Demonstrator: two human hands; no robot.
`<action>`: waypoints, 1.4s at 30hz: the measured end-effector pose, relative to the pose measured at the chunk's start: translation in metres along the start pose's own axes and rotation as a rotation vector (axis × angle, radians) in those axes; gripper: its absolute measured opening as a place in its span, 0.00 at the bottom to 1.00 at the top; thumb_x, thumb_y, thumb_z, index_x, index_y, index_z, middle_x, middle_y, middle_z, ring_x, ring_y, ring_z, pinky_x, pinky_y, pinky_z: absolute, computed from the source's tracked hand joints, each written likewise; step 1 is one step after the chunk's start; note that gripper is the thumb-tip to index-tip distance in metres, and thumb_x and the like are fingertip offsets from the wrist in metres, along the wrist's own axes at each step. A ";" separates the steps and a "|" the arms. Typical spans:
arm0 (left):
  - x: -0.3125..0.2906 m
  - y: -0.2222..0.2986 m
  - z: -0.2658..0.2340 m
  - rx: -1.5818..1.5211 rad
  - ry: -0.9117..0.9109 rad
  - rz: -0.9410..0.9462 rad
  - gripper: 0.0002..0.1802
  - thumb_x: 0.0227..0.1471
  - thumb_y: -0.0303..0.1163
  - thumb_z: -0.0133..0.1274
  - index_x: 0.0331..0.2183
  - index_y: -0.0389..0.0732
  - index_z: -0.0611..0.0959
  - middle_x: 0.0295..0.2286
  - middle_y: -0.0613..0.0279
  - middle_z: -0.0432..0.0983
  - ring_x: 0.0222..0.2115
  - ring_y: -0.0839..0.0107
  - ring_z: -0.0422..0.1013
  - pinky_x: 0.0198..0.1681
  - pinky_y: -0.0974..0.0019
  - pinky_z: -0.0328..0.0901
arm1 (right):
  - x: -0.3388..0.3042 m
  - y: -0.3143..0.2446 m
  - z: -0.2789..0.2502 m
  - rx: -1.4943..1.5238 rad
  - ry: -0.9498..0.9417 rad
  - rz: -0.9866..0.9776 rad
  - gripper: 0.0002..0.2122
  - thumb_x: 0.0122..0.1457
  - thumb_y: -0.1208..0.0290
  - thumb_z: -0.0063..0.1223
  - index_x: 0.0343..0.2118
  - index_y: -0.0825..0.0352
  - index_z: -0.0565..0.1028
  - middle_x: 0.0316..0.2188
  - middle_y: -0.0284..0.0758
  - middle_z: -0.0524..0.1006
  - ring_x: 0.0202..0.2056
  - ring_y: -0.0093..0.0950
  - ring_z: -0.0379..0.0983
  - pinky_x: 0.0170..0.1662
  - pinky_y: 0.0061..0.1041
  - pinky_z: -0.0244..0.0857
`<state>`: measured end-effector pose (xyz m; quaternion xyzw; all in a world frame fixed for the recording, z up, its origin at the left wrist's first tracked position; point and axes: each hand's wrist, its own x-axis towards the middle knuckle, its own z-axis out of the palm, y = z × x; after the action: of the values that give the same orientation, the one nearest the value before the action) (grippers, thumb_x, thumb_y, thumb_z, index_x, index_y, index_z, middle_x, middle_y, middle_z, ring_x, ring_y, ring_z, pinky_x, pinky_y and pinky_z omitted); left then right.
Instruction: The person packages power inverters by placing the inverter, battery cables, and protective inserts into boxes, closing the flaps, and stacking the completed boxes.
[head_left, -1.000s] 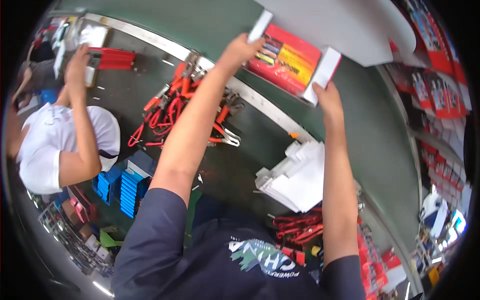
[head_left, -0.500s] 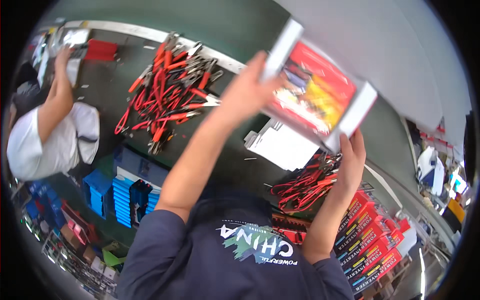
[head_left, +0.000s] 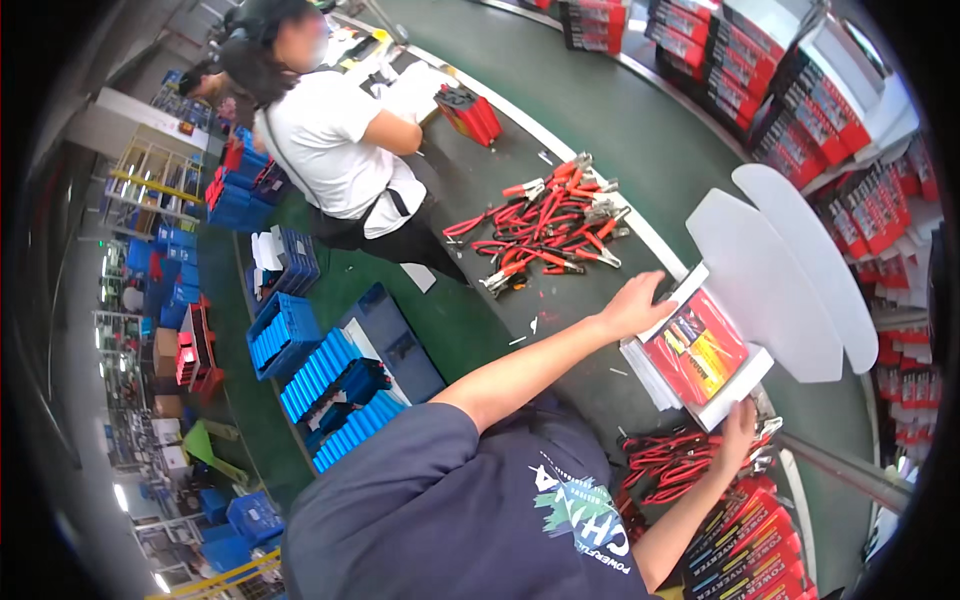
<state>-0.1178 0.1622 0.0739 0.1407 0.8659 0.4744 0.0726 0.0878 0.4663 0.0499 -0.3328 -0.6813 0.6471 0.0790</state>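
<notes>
Fingers point(head_left: 650, 286) of the left hand point(head_left: 630, 306) grip one end of an open white box point(head_left: 738, 389) with red-and-yellow contents point(head_left: 700, 350); the right hand point(head_left: 737, 428) touches the opposite end, its closure impossible to tell. The box is above a white stack point(head_left: 650, 378). Red-black cables point(head_left: 670, 465) lie near the right hand; a clamp pile point(head_left: 545, 232) lies farther left, toward a co-worker point(head_left: 330, 140).
</notes>
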 end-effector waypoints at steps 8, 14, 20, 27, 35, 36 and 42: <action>0.088 0.046 -0.077 -0.329 0.091 0.072 0.40 0.52 0.37 0.59 0.61 0.31 0.65 0.58 0.41 0.67 0.60 0.56 0.64 0.61 0.59 0.61 | 0.034 -0.114 -0.038 0.007 0.262 -0.395 0.29 0.65 0.64 0.55 0.63 0.74 0.60 0.60 0.47 0.66 0.62 0.34 0.62 0.60 0.33 0.62; 0.060 0.051 -0.040 -0.343 0.120 -0.006 0.28 0.51 0.35 0.60 0.53 0.37 0.75 0.40 0.54 0.77 0.41 0.64 0.75 0.47 0.62 0.69 | 0.055 -0.095 -0.056 -0.206 0.234 -0.420 0.25 0.64 0.72 0.55 0.61 0.76 0.62 0.56 0.45 0.70 0.56 0.33 0.68 0.61 0.33 0.61; 0.014 0.039 0.002 -0.205 0.193 0.143 0.16 0.53 0.34 0.60 0.43 0.38 0.82 0.36 0.51 0.75 0.38 0.54 0.74 0.42 0.56 0.69 | -0.005 -0.110 0.052 -0.677 0.511 -0.223 0.14 0.64 0.62 0.54 0.36 0.72 0.73 0.30 0.42 0.76 0.34 0.36 0.73 0.42 0.36 0.68; 0.006 0.023 0.002 -0.037 0.203 0.331 0.14 0.62 0.30 0.49 0.47 0.36 0.78 0.38 0.48 0.74 0.38 0.46 0.73 0.41 0.53 0.68 | -0.029 -0.126 0.057 -0.624 0.317 -0.471 0.11 0.62 0.72 0.49 0.44 0.73 0.75 0.39 0.52 0.76 0.44 0.51 0.71 0.49 0.43 0.64; 0.004 0.028 0.005 -0.029 0.116 0.253 0.08 0.60 0.26 0.48 0.39 0.34 0.80 0.34 0.48 0.74 0.37 0.46 0.71 0.40 0.51 0.66 | -0.035 -0.100 0.031 -0.591 0.303 -0.316 0.16 0.60 0.64 0.56 0.28 0.76 0.75 0.27 0.53 0.75 0.32 0.52 0.72 0.36 0.44 0.63; 0.004 0.023 0.003 0.015 0.114 0.323 0.08 0.60 0.27 0.48 0.38 0.34 0.80 0.33 0.47 0.75 0.37 0.45 0.71 0.40 0.50 0.66 | -0.039 -0.103 0.034 -0.558 0.303 -0.304 0.16 0.60 0.64 0.56 0.26 0.77 0.74 0.25 0.54 0.75 0.30 0.53 0.72 0.34 0.44 0.63; 0.012 0.023 -0.017 0.113 0.060 0.343 0.06 0.57 0.27 0.51 0.32 0.33 0.78 0.29 0.47 0.76 0.33 0.44 0.72 0.37 0.47 0.65 | -0.037 -0.090 0.032 -0.382 0.209 -0.376 0.16 0.60 0.66 0.54 0.26 0.78 0.73 0.27 0.56 0.76 0.33 0.52 0.73 0.37 0.44 0.64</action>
<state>-0.1292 0.1644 0.1028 0.2760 0.8563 0.4345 -0.0431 0.0677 0.4248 0.1412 -0.2743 -0.8288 0.4434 0.2032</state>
